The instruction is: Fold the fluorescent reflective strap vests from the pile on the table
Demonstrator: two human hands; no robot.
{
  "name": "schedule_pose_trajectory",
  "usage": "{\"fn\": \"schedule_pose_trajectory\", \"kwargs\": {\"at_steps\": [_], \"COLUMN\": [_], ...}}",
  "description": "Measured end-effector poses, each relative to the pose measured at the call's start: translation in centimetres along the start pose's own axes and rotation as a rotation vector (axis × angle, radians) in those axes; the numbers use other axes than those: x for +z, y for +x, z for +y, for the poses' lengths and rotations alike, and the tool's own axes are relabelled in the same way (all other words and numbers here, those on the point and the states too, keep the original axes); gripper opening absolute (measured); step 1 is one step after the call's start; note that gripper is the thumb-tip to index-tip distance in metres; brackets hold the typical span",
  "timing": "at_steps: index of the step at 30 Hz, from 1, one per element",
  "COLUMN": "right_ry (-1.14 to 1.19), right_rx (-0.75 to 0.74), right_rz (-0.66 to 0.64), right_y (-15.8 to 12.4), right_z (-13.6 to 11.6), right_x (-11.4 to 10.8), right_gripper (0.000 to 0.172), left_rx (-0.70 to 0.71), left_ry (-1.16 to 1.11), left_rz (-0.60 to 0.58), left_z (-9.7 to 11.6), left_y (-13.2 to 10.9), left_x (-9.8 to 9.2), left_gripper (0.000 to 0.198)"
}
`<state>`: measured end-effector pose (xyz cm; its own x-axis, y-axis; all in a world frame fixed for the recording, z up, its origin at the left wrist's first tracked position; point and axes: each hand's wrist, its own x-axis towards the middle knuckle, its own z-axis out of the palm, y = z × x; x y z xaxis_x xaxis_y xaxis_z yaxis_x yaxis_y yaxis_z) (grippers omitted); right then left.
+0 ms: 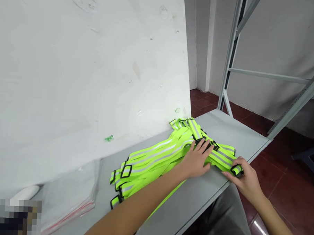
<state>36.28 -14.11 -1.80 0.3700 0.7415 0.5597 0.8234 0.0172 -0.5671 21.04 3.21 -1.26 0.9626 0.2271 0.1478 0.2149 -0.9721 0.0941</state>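
Grey table [224, 134] against white wall. Pile of neon-yellow straps [155, 155] lies mid-table. Left hand [195, 160] flat, fingers spread, pressing the pile by a black buckle [206, 144]. Right hand [245, 178] pinches one strap end [236, 169] at table edge. Judgement: keep pile pinned, pull straight.

No legible text or labels.
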Motion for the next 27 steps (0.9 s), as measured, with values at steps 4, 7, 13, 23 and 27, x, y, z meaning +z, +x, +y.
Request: {"fn": "schedule_pose_trajectory", "kwargs": {"at_steps": [4, 7, 13, 23, 27], "right_ry": [-0.028, -0.074, -0.123, 0.150, 0.098], "right_rx": [-0.107, -0.185, -0.186, -0.135, 0.125], "right_rz": [0.071, 0.032, -0.159, -0.250, -0.350], "right_y": [-0.8, -1.9, -3.2, 6.2, 10.3], "right_z": [0.0, 0.4, 1.0, -2.6, -2.1], "right_x": [-0.3, -0.6, -1.4, -1.4, 2.9], "right_gripper": [0.022, 0.021, 0.026, 0.015, 0.032], "left_rx": [-0.059, -0.058, -0.083, -0.209, -0.141], "left_ry": [0.059, 0.095, 0.110, 0.033, -0.040], "left_rz": [0.023, 0.037, 0.060, 0.172, 0.226], "left_z": [-1.0, -1.1, -0.2, 2.6, 2.3], "left_y": [0.5, 0.4, -0.1, 0.0, -0.4], "left_x": [1.3, 1.5, 1.7, 2.6, 2.5], "left_gripper": [0.058, 0.056, 0.056, 0.047, 0.037]}}
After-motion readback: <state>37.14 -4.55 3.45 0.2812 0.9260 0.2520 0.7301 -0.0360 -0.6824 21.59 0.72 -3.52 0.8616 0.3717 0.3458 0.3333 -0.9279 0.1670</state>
